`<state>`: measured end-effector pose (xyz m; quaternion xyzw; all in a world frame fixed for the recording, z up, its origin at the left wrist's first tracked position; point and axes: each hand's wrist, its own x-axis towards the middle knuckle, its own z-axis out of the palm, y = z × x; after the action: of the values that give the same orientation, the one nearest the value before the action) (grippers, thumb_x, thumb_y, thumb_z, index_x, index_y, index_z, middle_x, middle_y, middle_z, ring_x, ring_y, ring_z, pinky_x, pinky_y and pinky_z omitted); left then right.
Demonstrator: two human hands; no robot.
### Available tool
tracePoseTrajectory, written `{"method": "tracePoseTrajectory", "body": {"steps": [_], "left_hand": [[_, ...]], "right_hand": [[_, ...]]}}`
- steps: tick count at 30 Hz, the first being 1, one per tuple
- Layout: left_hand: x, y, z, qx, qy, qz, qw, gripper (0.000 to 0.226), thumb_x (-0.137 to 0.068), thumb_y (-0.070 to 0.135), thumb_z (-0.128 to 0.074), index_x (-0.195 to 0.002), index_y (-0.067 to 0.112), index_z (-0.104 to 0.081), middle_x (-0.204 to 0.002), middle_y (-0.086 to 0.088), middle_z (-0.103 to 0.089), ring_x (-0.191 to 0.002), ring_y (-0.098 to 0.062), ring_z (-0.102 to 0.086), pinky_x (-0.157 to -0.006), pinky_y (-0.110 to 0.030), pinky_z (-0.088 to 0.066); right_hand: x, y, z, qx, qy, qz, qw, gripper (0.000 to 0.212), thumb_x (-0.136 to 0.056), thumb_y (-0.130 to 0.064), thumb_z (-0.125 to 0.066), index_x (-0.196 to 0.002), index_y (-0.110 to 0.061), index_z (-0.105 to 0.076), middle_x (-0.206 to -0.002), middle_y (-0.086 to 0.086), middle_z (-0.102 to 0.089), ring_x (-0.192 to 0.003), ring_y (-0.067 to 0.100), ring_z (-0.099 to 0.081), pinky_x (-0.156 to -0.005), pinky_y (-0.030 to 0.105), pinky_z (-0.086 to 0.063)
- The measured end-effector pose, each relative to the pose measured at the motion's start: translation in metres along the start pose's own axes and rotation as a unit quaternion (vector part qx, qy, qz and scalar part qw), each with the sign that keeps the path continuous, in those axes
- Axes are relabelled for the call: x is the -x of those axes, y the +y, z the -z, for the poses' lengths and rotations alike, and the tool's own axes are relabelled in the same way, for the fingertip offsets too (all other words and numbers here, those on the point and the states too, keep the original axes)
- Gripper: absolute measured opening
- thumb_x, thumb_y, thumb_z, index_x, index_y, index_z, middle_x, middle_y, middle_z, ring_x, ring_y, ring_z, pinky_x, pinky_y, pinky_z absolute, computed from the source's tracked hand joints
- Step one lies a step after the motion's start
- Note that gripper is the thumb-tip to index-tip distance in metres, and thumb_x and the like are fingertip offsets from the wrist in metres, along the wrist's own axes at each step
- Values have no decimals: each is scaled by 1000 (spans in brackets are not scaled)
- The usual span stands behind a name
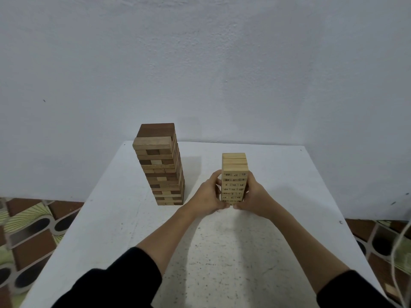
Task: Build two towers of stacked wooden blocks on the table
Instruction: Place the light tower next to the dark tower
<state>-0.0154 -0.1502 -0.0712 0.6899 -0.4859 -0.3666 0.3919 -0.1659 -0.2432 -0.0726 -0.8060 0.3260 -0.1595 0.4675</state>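
1. The left hand (208, 194) and the right hand (255, 195) are cupped around the lower part of the small tower (234, 176), one on each side, fingers curled against its walls and thumbs meeting near its base.
2. This small tower of pale blocks stands on the white table (222, 252), right of the middle. The tall tower (162, 165) of mixed brown blocks stands to its left, apart from it and nearer the wall.
3. Risk, in my judgement: if the hands squeeze unevenly or let go with a jerk, some layers can slide out and the small tower can lean or fall. A wide elbow move could also hit the tall tower.
4. The pale blocks carry printed black numbers. Most are too blurred to read surely; "37" and "12" seem visible in the top numbered row.
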Motion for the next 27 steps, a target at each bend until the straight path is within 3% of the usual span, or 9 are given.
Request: {"method": "tracePoseTrajectory", "body": {"steps": [9, 13, 15, 17, 21, 27], "left_hand": [[-1, 1, 0, 1, 10, -15, 1000, 85, -65, 5, -81, -133, 34, -38, -112, -7, -56, -96, -30, -58, -67, -47, -57], [-2, 3, 3, -14, -6, -31, 999, 85, -65, 5, -83, -134, 27, -38, -114, -4, -55, -96, -23, -57, -70, -33, -58], [0, 7, 4, -14, 2, -48, 999, 87, -63, 8, -86, -133, 27, -38, -113, 0, -54, -94, -13, -55, -68, -18, -53], [2, 11, 7, -17, 20, -66, 997, 88, -61, 15, -88, -131, 32, -37, -113, 3, -53, -94, -10, -54, -68, -12, -48], [3, 14, 16, -21, 29, -84, 996, 94, -62, 21, -88, -138, 29, -32, -118, 6, -51, -96, -8, -51, -72, -10, -44], [6, 17, 24, -33, 21, -81, 996, 98, -66, 17, -86, -144, 24, -27, -120, 8, -50, -98, -6, -50, -76, -13, -45]], "right_hand": [[-5, 1, 2, -12, -4, -7, 1000, 102, -65, 0, -79, -145, -10, -16, -118, 6, -52, -94, 11, -61, -67, 21, -53], [-5, 0, 5, -9, -23, -17, 1000, 114, -62, -1, -80, -148, -13, -7, -128, 6, -43, -98, 16, -60, -69, 21, -52], [-4, -2, 10, 1, -27, -11, 1000, 118, -61, -1, -82, -149, -16, -4, -128, 2, -42, -92, 17, -59, -66, 18, -48], [-2, -5, 16, 1, -21, -12, 1000, 121, -63, -1, -82, -149, -20, 0, -121, -5, -43, -83, 14, -53, -63, 16, -47], [1, -10, 26, -3, -3, -7, 1000, 121, -65, -2, -82, -149, -21, 3, -111, -19, -43, -82, 11, -47, -66, 18, -48], [3, -17, 32, -17, 2, 3, 1000, 115, -66, 3, -80, -149, -21, -4, -110, -17, -46, -82, 11, -48, -64, 17, -48]]}}
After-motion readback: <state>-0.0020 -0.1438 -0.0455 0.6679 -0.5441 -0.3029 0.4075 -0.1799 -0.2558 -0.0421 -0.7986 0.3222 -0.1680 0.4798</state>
